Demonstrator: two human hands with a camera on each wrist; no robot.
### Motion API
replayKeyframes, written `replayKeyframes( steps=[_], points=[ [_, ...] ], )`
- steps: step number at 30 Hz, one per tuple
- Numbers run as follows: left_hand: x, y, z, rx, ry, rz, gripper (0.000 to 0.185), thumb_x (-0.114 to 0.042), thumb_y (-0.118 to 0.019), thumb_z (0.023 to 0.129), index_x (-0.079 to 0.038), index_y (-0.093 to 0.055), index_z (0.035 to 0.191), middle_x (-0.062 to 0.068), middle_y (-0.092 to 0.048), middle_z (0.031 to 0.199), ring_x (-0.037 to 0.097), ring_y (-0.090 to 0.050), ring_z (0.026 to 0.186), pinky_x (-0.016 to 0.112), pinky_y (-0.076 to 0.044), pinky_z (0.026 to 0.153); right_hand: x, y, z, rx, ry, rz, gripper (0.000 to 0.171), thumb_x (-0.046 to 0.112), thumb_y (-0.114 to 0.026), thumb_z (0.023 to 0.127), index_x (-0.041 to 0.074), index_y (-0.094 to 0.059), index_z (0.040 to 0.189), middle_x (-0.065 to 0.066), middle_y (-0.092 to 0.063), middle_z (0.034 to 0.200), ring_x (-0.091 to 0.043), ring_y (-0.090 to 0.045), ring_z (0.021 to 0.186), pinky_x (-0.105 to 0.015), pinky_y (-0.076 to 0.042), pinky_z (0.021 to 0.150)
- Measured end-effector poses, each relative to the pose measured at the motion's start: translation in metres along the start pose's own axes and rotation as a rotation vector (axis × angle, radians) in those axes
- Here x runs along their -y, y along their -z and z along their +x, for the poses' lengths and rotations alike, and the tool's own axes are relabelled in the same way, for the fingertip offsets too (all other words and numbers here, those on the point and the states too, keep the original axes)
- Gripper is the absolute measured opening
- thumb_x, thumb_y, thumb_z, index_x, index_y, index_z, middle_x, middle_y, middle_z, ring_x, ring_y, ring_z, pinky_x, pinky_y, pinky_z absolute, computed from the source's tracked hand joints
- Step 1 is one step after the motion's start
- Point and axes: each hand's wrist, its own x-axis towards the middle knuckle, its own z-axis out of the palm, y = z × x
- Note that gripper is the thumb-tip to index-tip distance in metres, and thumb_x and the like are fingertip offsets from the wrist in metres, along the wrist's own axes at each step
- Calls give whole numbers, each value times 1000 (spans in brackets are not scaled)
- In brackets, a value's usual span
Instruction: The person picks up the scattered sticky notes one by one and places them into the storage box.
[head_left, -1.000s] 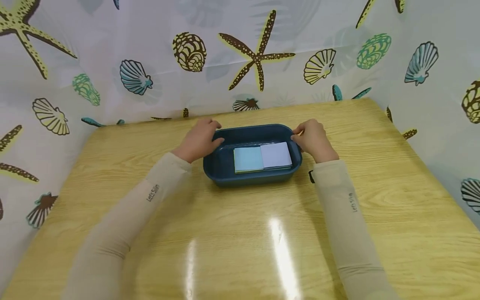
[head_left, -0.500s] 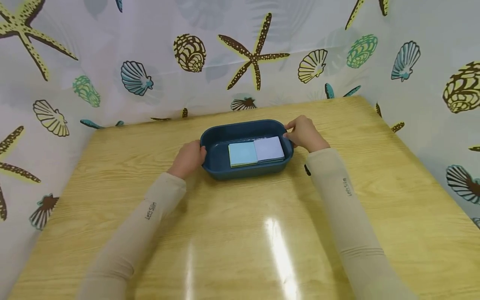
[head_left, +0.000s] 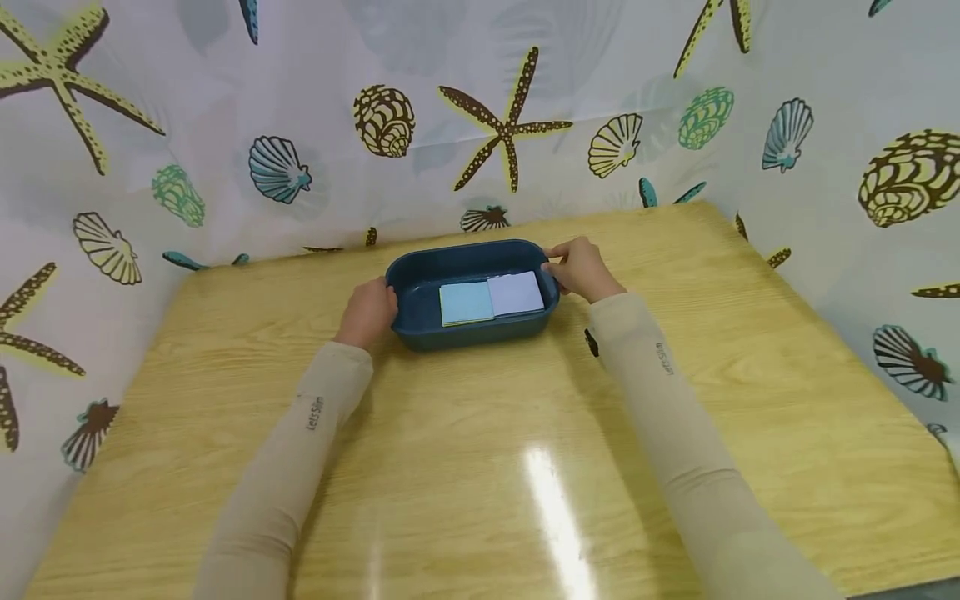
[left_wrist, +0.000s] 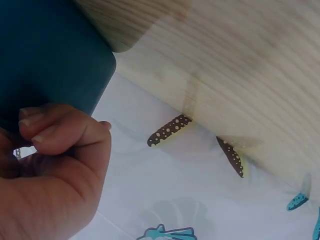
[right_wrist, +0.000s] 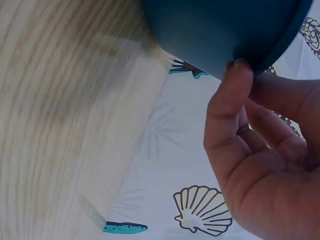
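A dark blue tray [head_left: 420, 329] sits on the far middle of the wooden table. Inside it lie a light blue paper pad [head_left: 466, 302] and a lavender pad [head_left: 516, 292], side by side. My left hand [head_left: 369, 310] is at the tray's left end. In the left wrist view its fingers [left_wrist: 55, 132] are curled against the tray's outer wall [left_wrist: 50, 50]. My right hand [head_left: 581, 268] holds the right end. In the right wrist view the thumb [right_wrist: 227, 100] presses the tray's wall [right_wrist: 220, 30], with the fingers behind the rim.
The light wood table [head_left: 480, 467] has a glossy top. A seashell-print curtain [head_left: 315, 167] closes it in at the back and on both sides. The table's far edge [left_wrist: 165, 80] meets the curtain just behind the tray.
My left hand has slid from the tray's far-left corner to its left end. My right hand has kept its hold on the right end. The tray sits slightly further left in the view.
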Motion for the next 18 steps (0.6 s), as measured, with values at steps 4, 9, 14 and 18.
replayKeyframes(
  steps=[4, 9, 14, 18],
  points=[
    [4, -8, 1, 1, -12, -14, 37, -8, -36, 102, 18, -51, 122, 35, -59, 114, 45, -59, 105, 50, -49, 87, -10, -9, -1, -12, 39, 22, 38, 15, -59, 96, 3, -57, 132, -9, -60, 71, -16, -56, 54, -23, -42, 52],
    [2, -18, 7, 8, -40, -47, 39, -8, -37, 102, 19, -46, 129, 36, -55, 122, 44, -56, 112, 49, -47, 93, -21, -10, -9, -60, 68, 19, 37, 14, -57, 98, 2, -57, 132, -8, -56, 65, -12, -49, 50, -24, -40, 50],
    [-6, -14, 13, 7, 3, -109, 43, -13, -32, 104, 16, -42, 135, 33, -51, 129, 44, -52, 117, 50, -43, 98, -23, -9, -14, -116, 116, -21, 39, 13, -52, 100, -2, -51, 136, -13, -56, 76, -14, -46, 55, -25, -39, 53],
    [-17, -4, 4, -107, 30, -68, 46, -20, -31, 105, 9, -39, 140, 31, -45, 133, 46, -43, 122, 53, -36, 101, -23, -11, -21, -222, 202, -41, 40, 10, -46, 101, -8, -46, 136, -20, -58, 94, -24, -52, 73, -35, -45, 65]
  ],
)
